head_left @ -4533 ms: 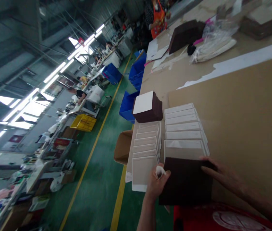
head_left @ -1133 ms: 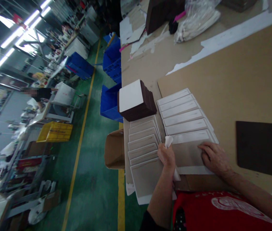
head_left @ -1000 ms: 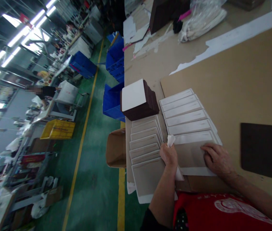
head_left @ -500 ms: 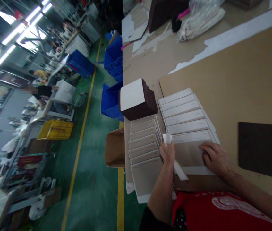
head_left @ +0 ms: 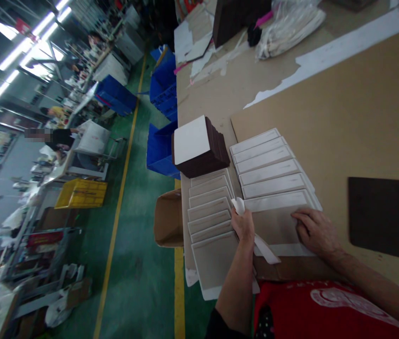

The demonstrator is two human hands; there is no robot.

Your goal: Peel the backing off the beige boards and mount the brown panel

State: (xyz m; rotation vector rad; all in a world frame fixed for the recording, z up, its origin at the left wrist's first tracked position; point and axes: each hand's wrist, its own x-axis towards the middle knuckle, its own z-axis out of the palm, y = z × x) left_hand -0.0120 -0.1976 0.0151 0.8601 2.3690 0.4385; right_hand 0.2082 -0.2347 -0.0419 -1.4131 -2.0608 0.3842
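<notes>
My left hand (head_left: pixel 243 225) is closed around a white strip of paper or tape (head_left: pixel 239 205); a curled end sticks out above the fist and a long tail hangs below it. It is over the left edge of the nearest grey-beige panel (head_left: pixel 273 226) in the right-hand overlapping row. My right hand (head_left: pixel 315 233) rests on that panel's right side, its fingers bent and drawn together; whether anything is between them is hidden. White-bordered panels (head_left: pixel 268 162) fan out beyond. To the left lies a second fanned row of similar panels (head_left: pixel 215 259).
A dark brown stack with a white top sheet (head_left: pixel 192 141) stands beyond the left row. One dark board (head_left: pixel 386 219) lies at right. A plastic bag (head_left: pixel 289 30) sits at the back. Beside the table are blue bins (head_left: pixel 162 148) and a cardboard box (head_left: pixel 168 219). People work farther left.
My left hand has shifted slightly left with the white strip, and its curled upper end has tipped left. My right hand stays in place on the panel. The view has moved a little.
</notes>
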